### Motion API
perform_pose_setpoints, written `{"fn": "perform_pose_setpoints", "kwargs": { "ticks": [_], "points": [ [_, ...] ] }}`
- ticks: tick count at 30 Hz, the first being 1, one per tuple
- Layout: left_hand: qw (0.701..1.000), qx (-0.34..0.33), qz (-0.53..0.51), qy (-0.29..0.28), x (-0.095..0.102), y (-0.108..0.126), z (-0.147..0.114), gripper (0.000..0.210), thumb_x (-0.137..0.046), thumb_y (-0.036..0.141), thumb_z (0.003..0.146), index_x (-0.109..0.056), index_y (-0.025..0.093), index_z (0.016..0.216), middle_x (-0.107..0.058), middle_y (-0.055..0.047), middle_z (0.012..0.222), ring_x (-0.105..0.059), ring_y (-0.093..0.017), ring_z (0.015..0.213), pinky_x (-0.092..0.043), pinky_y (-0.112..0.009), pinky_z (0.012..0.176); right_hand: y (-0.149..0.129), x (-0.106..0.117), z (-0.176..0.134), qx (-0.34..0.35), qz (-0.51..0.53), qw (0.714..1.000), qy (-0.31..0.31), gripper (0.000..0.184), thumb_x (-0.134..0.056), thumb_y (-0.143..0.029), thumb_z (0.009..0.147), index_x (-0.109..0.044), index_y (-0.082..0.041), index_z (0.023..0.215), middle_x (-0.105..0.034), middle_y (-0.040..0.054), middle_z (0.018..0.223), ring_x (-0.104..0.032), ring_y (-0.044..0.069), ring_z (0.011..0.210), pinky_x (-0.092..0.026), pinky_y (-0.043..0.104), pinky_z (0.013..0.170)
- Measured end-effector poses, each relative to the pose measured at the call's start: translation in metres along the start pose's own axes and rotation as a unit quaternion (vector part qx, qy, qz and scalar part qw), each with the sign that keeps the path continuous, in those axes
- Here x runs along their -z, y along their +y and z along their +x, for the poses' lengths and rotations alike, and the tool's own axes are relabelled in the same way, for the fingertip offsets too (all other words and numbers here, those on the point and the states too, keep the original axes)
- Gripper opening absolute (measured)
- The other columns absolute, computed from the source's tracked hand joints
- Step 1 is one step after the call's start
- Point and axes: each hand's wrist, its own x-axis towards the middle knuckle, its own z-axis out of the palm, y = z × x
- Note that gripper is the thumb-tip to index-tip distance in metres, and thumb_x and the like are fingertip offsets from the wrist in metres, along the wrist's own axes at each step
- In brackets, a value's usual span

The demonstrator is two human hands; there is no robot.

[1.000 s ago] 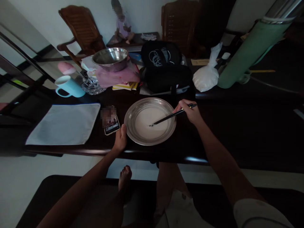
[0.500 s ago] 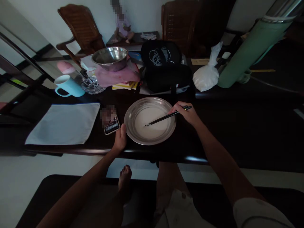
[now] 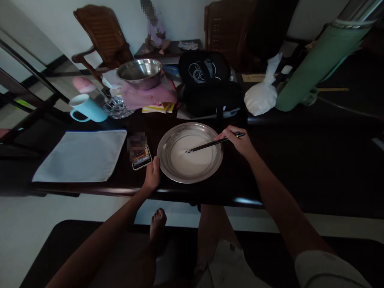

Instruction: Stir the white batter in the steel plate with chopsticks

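Observation:
A wide metal bowl (image 3: 166,170) sits on the dark table in front of me, holding a smooth white liquid (image 3: 192,162). My right hand (image 3: 237,142) is closed around a pair of dark chopsticks (image 3: 207,145) above the bowl's right rim. Their tips dip into the liquid near its middle. On the other side, my left hand (image 3: 153,173) grips the bowl's left rim, thumb on the edge; its other fingers are mostly hidden. Just left of that hand lies a phone (image 3: 141,162) with its screen lit.
Left lie a pale cloth pouch (image 3: 81,156) and a light blue mug (image 3: 87,109). Behind the bowl are a smaller metal bowl (image 3: 139,76) on pink cloth, a black bag (image 3: 210,94), a tied bag of white powder (image 3: 260,99) and a tall green flask (image 3: 321,66). A person (image 3: 156,34) sits farther back.
The chopstick tips have shifted slightly up and to the right in the liquid, with my right hand tilting a little. My left hand stays at the rim. The phone screen's picture differs.

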Motion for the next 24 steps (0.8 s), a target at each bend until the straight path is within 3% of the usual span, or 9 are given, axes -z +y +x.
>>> {"fn": "perform_pose_setpoints", "kwargs": {
  "ticks": [4,10,17,21,24],
  "points": [
    [1.000,-0.001,0.005,-0.001,0.0000,0.0012,-0.0005,0.059,-0.039,0.069,0.087,-0.048,0.021,0.055,-0.049,-0.001,0.054,-0.053,-0.018,0.062,-0.047,-0.031,0.065,0.0002,0.0031,0.0009,0.003,0.012,0.999,0.037,0.042,-0.058,-0.054,0.088,-0.064,-0.022,0.061,-0.073,0.0013,0.065,-0.071,0.017,0.067,-0.055,0.033,0.073],
    [1.000,-0.001,0.003,0.008,-0.0004,-0.0004,0.0010,0.055,-0.041,0.065,0.088,-0.047,0.021,0.054,-0.047,0.000,0.051,-0.054,-0.019,0.064,-0.048,-0.031,0.068,-0.0019,-0.0020,-0.0006,0.004,-0.001,1.000,-0.028,0.037,-0.060,-0.053,0.088,-0.067,-0.022,0.067,-0.075,0.0016,0.072,-0.072,0.019,0.076,-0.055,0.034,0.080],
    [1.000,-0.013,0.005,-0.004,-0.0002,-0.0013,0.0011,0.058,-0.038,0.067,0.088,-0.051,0.020,0.057,-0.052,-0.002,0.055,-0.055,-0.019,0.064,-0.048,-0.031,0.067,-0.0006,0.0018,0.0011,0.009,0.021,0.999,0.026,0.045,-0.058,-0.055,0.088,-0.063,-0.022,0.059,-0.071,0.0013,0.060,-0.069,0.017,0.062,-0.055,0.032,0.070],
    [1.000,-0.006,0.007,-0.006,0.0004,-0.0006,0.0009,0.059,-0.038,0.069,0.087,-0.048,0.021,0.054,-0.048,-0.001,0.052,-0.053,-0.019,0.060,-0.047,-0.031,0.062,-0.0009,-0.0019,-0.0009,-0.002,0.008,1.000,-0.027,0.039,-0.060,-0.053,0.087,-0.066,-0.022,0.065,-0.074,0.0018,0.068,-0.072,0.018,0.071,-0.055,0.033,0.077],
    [1.000,-0.009,0.011,-0.006,0.0005,0.0001,0.0005,0.059,-0.038,0.069,0.088,-0.049,0.020,0.055,-0.051,-0.001,0.054,-0.053,-0.018,0.059,-0.047,-0.031,0.061,-0.0002,-0.0004,-0.0004,0.001,0.005,1.000,-0.013,0.035,-0.061,-0.050,0.088,-0.067,-0.022,0.068,-0.075,0.0020,0.073,-0.072,0.018,0.076,-0.054,0.033,0.080]
  ]
}}
